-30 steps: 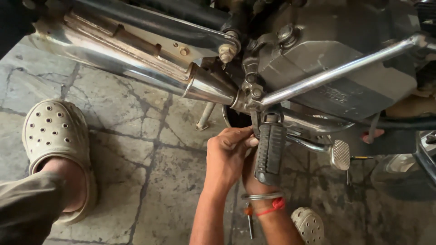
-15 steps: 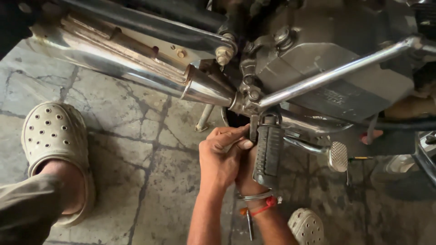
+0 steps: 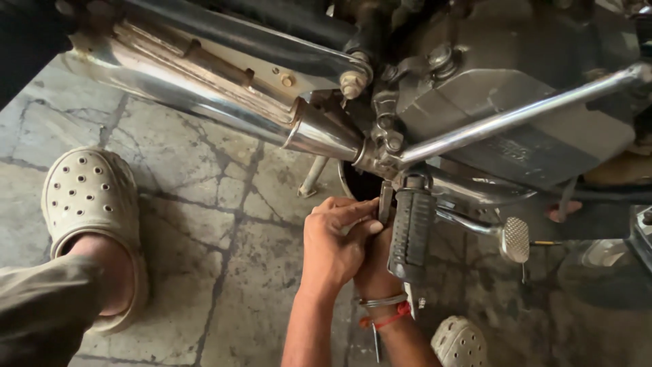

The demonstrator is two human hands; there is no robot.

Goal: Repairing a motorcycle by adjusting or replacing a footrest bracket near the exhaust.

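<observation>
Compared with half a second earlier, the hands had barely shifted: the left hand [image 3: 336, 245] sat a touch higher against the footrest mount, fingers stretched further toward the metal tab, and the view had slid slightly so the footrest [image 3: 411, 234] read a bit lower and more central. The sandal and leg on the left kept the same place.

The left hand lay just left of the black ribbed footrest, its fingers [image 3: 353, 212] extended and pressed together, tips touching a small metal bracket [image 3: 386, 202] beside the top of the footrest. It was not wrapped around anything. The right hand [image 3: 375, 261] sat behind and under the left, mostly hidden; whether it was closed on anything could not be told. Its wrist carried a metal bangle [image 3: 382, 300] and a red thread [image 3: 388, 317].

The footrest hung upright below the joint where the chrome exhaust pipe [image 3: 204, 102] met the chrome bar [image 3: 516, 119] running up right. The engine casing [image 3: 536, 136] crowded the top right, and a brake pedal [image 3: 515, 239] stuck out just right of the footrest. Space was tight above and to the right. Cracked stone floor [image 3: 217, 224] lay open to the left and below, between the hands and the beige sandal [image 3: 85, 197]. A second sandal [image 3: 462, 343] showed at the bottom edge.
</observation>
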